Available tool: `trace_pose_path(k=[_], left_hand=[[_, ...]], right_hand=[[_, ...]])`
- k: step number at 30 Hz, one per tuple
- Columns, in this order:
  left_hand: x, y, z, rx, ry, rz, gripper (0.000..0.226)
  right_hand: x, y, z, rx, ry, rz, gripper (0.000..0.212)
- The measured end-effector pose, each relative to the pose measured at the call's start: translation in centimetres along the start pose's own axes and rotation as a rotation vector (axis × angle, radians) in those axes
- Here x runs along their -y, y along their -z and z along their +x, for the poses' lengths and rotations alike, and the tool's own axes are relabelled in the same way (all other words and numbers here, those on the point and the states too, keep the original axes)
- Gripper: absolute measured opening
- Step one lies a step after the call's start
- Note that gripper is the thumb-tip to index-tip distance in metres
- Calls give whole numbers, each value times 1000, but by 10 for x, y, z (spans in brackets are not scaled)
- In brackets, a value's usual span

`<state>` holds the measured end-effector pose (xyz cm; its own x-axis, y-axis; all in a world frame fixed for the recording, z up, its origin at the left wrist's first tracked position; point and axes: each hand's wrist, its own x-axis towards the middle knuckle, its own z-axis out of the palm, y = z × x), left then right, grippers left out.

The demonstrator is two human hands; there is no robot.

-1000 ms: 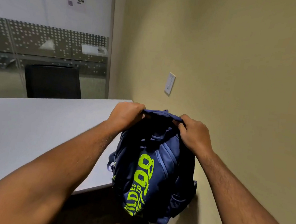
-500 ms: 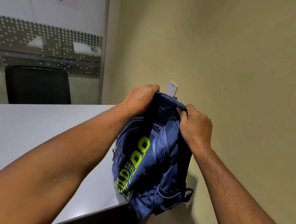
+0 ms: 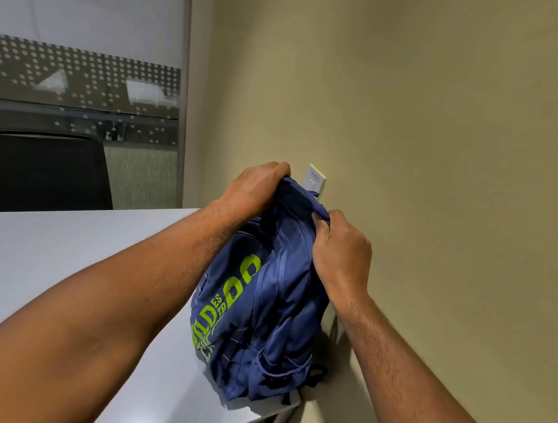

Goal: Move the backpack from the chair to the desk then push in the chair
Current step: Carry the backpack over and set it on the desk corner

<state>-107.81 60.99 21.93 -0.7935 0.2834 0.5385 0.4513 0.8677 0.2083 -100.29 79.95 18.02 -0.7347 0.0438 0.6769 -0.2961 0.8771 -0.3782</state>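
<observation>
Backpack being set down on the bench corner.

The backpack (image 3: 259, 316) is held upright by its top, clenched in the left hand (image 3: 256, 188) and right hand (image 3: 342, 252), its base on the bench (image 3: 57, 274) beside the wall. Next, both grips should be released and the chair, unseen here, pushed in.

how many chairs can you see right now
1: a black chair at the far side of the desk, by the glass partition. The chair the backpack came from is out of view.
</observation>
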Motion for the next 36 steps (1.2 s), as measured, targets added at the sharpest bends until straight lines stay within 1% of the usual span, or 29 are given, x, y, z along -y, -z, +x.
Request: trace_pose_path(k=[5,13,16,18,21,24,26,28,30,33,36], left_hand=[[5,-32,12,-1,28,-39,29],[13,-89,22,110,58,-44,34],[17,-107,25,134,98,-68,35],[18,-116,30,142,124,-84,37],[15,-127,34,177,171,-136,54],[9,-134,32,255,217,-226,76],[8,-138,31,313,213,-242,83],[7,-142,31,412,182,-184,86],[6,-145,31,495,187,-139,88],[6,-143,30,532,215,-131,86],[7,-138,24,528,215,-143,86]], right_hand=[[-18,-24,3,53,-43,23,27],[-47,-45,-9,283,-138,-56,26],[-56,-50,-13,352,-129,-95,25],[-61,-55,-14,364,-115,-120,31],[-64,-60,-18,299,-53,-151,48],[-67,-63,-22,165,134,-235,66],[-74,-64,-23,194,222,-246,74],[-80,-66,-25,276,252,-300,74],[-85,-67,-28,342,274,-382,70],[-84,-68,-29,401,271,-434,69],[-81,-69,-29,417,262,-454,70]])
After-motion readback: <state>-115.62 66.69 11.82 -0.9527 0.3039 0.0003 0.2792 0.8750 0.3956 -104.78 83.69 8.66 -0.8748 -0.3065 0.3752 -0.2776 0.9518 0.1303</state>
